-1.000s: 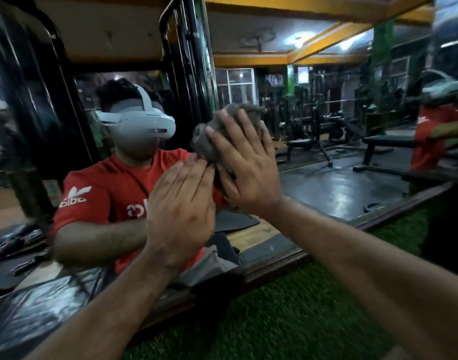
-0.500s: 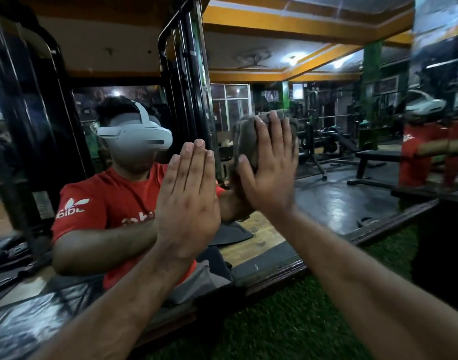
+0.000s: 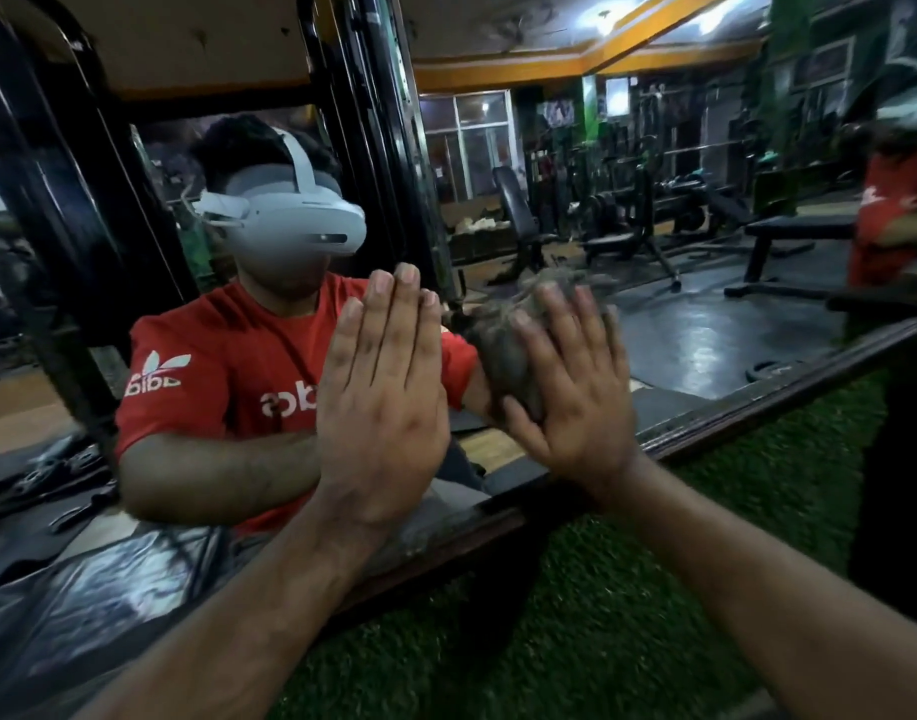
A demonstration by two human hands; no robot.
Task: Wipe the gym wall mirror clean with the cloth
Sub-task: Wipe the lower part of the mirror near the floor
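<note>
The big wall mirror fills the upper part of the head view, down to a dark wooden frame near the floor. A crumpled grey cloth lies flat against the glass under my right hand, whose straight, spread fingers press it on. The hand and cloth look motion-blurred. Left of it, my left hand rests flat on the mirror, fingers straight and together. The cloth's lower part is hidden behind my right palm.
Green artificial turf covers the floor below the mirror. The glass reflects a person in a red shirt with a white headset, black machine uprights and benches. A second mirror panel stands at the right.
My right hand has slid the cloth down and slightly right on the glass, from about head height to chest height. My left hand stays flat on the mirror.
</note>
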